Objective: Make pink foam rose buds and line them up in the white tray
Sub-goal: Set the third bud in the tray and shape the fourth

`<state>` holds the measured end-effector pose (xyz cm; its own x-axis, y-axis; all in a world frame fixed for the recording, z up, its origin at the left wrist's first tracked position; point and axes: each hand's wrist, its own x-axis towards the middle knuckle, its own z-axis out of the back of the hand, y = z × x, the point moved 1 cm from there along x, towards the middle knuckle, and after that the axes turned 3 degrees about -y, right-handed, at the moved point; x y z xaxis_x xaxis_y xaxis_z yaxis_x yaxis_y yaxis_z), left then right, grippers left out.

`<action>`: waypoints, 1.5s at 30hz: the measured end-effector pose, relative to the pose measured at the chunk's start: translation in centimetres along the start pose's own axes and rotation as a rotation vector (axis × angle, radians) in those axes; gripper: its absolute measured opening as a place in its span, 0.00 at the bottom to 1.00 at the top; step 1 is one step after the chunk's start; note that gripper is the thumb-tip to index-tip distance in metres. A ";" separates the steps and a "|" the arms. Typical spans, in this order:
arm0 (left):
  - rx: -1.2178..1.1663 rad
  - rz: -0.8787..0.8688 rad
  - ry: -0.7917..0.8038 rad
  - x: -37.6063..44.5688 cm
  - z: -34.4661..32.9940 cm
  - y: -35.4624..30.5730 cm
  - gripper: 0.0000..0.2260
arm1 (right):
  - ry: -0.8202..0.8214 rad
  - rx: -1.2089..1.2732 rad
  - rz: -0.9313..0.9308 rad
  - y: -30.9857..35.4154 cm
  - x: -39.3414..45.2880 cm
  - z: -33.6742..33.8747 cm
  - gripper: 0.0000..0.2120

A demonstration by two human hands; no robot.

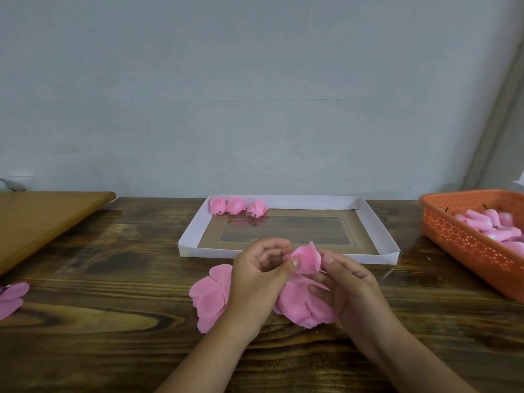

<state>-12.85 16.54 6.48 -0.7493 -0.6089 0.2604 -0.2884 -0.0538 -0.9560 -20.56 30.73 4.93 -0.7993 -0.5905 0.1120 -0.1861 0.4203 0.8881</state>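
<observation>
**Bud held between both hands, just before the tray**

The left hand (256, 275) and right hand (344, 282) both pinch a pink foam bud (304, 258) between them, above loose petals (211, 296), just in front of the white tray (192, 231) holding three finished buds (236, 206).

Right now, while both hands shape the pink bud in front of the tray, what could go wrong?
1. The half-wrapped bud is pinched only between the left hand and right hand; a loosened grip may let it unroll.
2. Loose petal sheets lie under the wrists and could be creased or swept away.
3. The three finished buds sit loosely in the white tray; bumping it may break the row.
</observation>
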 end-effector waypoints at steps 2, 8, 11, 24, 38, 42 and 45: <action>-0.004 0.002 0.008 -0.1 0.0 0.0 0.12 | 0.006 0.002 0.001 -0.1 0.0 0.0 0.15; 0.009 0.000 0.031 -0.4 -0.3 0.0 0.12 | -0.018 0.003 0.020 -0.1 0.1 0.0 0.20; -0.003 0.004 0.034 -0.5 -0.4 0.0 0.12 | -0.030 0.020 0.022 0.1 0.1 0.0 0.21; -0.133 0.122 0.183 -0.1 0.4 -0.7 0.10 | -0.012 0.091 0.008 0.6 0.3 0.2 0.25; -0.015 0.190 0.327 0.5 1.1 -0.6 0.12 | 0.057 -0.070 0.051 0.3 0.3 0.4 0.28; 0.018 0.171 0.328 0.6 1.0 -0.5 0.14 | 0.061 -0.095 0.046 0.3 0.3 0.4 0.29; 0.057 0.153 0.332 0.5 1.1 -0.3 0.12 | 0.049 -0.130 0.048 0.4 0.1 0.4 0.29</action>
<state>-12.53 15.37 6.78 -0.9365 -0.3240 0.1344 -0.1314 -0.0313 -0.9908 -20.95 31.09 5.10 -0.7758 -0.6064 0.1743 -0.0701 0.3574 0.9313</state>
